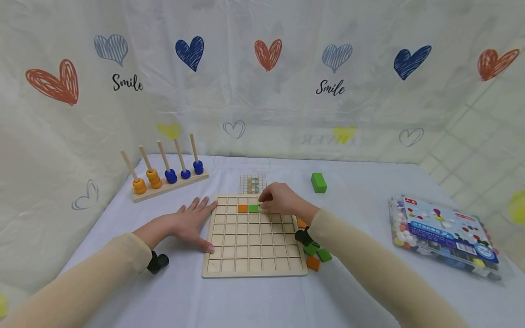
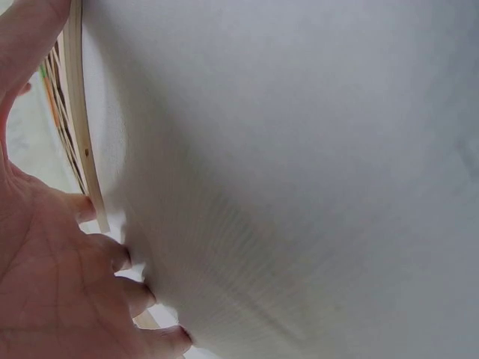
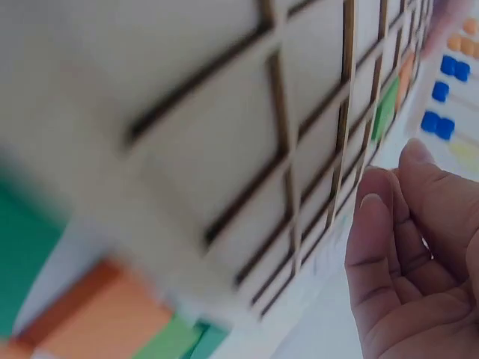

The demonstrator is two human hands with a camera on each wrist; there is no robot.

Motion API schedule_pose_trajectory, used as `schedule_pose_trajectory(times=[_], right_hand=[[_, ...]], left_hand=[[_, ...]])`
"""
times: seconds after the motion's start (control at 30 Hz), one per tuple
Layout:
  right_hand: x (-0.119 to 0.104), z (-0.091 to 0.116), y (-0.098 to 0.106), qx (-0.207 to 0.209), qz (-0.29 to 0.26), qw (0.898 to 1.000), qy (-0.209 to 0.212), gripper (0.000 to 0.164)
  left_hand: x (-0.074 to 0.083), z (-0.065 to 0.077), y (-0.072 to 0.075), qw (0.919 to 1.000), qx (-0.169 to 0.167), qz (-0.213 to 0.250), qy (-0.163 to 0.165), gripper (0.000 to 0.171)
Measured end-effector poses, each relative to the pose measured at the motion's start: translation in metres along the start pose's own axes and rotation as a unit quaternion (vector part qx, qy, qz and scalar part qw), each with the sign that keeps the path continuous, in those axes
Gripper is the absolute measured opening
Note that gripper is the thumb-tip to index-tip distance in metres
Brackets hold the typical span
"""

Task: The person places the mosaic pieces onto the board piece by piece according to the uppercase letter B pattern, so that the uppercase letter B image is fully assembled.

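A light wooden grid board (image 1: 239, 251) lies on the table, an orange tile (image 1: 243, 208) and a green tile (image 1: 253, 208) side by side in its second row. My left hand (image 1: 192, 224) spreads along the board's left edge, thumb on the lower left rim and fingertips near the upper left corner. Over the upper right cells, my right hand (image 1: 280, 199) pinches with thumb and fingers curled together. A sliver of green shows at its fingertips, just right of the green tile; the fingers hide the rest. In the right wrist view, the fingertips (image 3: 374, 202) are close by the board.
Loose orange tiles (image 1: 313, 263) and green tiles (image 1: 324, 255) lie by the board's right edge. A printed pattern card (image 1: 248, 184) and a green block (image 1: 318, 182) are behind it. A bead-peg stand (image 1: 174, 186) is at back left, a clear plastic kit box (image 1: 445, 234) at right.
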State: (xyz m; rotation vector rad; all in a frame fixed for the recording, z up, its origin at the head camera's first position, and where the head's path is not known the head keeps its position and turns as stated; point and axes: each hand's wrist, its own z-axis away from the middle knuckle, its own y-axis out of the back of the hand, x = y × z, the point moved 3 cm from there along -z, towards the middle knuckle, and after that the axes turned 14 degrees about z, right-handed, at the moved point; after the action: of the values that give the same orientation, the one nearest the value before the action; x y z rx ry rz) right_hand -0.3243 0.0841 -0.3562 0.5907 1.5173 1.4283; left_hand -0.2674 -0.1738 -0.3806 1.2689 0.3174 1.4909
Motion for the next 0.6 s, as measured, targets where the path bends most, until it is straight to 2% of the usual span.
schedule_pose_trajectory(times=[0.23, 0.4, 0.5, 0.6], right_hand=[[0.042, 0.02, 0.018, 0.01, -0.016, 0.999, -0.029, 0.023], [0.075, 0.032, 0.022, 0.019, -0.013, 0.999, -0.045, 0.023], [0.087, 0.035, 0.021, 0.016, -0.008, 0.998, -0.053, 0.022], [0.09, 0.034, 0.017, 0.006, -0.001, 0.998, -0.056, 0.021]], left_hand=[[-0.001, -0.001, 0.001, 1.0, 0.003, -0.003, -0.003, 0.13], [-0.002, -0.001, 0.0, 1.0, 0.003, -0.001, 0.0, 0.13], [-0.002, -0.001, 0.0, 1.0, 0.002, 0.0, 0.001, 0.13], [-0.002, -0.001, -0.001, 1.0, 0.002, 0.002, -0.001, 0.13]])
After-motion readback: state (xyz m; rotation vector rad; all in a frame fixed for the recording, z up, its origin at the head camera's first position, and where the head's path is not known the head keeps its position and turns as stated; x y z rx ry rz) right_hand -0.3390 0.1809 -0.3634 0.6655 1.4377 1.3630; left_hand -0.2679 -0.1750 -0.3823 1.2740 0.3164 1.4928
